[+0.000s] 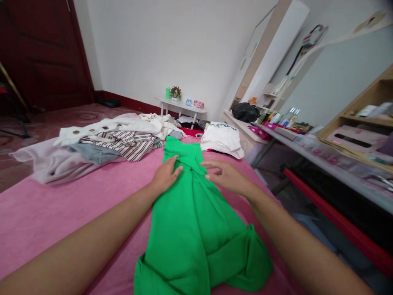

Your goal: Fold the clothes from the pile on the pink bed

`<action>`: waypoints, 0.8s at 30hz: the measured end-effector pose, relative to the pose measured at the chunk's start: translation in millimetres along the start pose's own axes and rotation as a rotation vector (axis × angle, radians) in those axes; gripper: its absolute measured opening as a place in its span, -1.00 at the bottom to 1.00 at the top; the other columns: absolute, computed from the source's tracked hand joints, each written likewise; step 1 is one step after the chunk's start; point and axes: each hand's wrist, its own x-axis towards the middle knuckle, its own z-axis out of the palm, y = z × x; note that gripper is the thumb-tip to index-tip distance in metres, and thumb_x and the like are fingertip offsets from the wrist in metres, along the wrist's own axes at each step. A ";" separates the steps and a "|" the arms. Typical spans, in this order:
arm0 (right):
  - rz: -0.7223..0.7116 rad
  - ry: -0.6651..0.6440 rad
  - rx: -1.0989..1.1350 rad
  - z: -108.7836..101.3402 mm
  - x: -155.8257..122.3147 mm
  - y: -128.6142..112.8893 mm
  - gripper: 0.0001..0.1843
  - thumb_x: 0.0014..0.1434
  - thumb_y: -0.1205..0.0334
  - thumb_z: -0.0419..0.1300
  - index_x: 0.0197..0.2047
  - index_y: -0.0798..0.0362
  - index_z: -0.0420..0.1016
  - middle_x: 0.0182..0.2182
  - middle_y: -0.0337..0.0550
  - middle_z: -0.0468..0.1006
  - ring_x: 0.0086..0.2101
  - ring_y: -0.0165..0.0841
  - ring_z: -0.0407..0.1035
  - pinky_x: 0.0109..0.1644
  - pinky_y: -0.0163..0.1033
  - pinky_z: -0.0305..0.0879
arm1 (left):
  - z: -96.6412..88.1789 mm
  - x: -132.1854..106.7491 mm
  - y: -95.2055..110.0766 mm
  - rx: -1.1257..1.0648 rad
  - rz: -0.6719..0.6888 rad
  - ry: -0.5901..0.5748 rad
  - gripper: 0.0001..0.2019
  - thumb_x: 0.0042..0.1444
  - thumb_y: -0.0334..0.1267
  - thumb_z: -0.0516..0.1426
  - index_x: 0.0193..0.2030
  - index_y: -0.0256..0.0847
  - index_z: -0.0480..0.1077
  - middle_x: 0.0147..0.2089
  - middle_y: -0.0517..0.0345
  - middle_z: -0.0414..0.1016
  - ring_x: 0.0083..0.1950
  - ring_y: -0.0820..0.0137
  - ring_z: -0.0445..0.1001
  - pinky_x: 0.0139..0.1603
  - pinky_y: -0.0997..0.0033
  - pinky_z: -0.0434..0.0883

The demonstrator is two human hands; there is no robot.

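A bright green garment (193, 221) lies lengthwise on the pink bed cover (61, 205), its lower end bunched near me. My left hand (166, 174) rests flat on the garment's upper left part, fingers together and stretched out. Opposite it, my right hand (224, 174) lies on the upper right part with fingers extended and slightly spread. Neither hand grips the cloth; both press on it.
A heap of clothes (107, 141), white, striped and grey, lies at the far left of the bed. A folded white garment (222, 139) sits at the far right corner. A cluttered desk (307, 143) runs along the right; a small white table (181, 106) stands by the wall.
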 end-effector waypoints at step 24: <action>0.544 0.529 0.432 3.9 -200.1 8.1 -0.63 0.03 -0.07 0.14 -0.53 -0.01 0.13 -0.61 -0.35 0.16 -0.56 -0.45 0.09 -0.48 -0.37 0.09 | -2.8 -5.8 18.8 0.362 0.057 -0.113 -0.44 0.19 -0.06 -0.02 0.26 -0.32 0.10 0.18 -0.13 0.31 0.17 0.17 0.29 0.16 0.25 0.23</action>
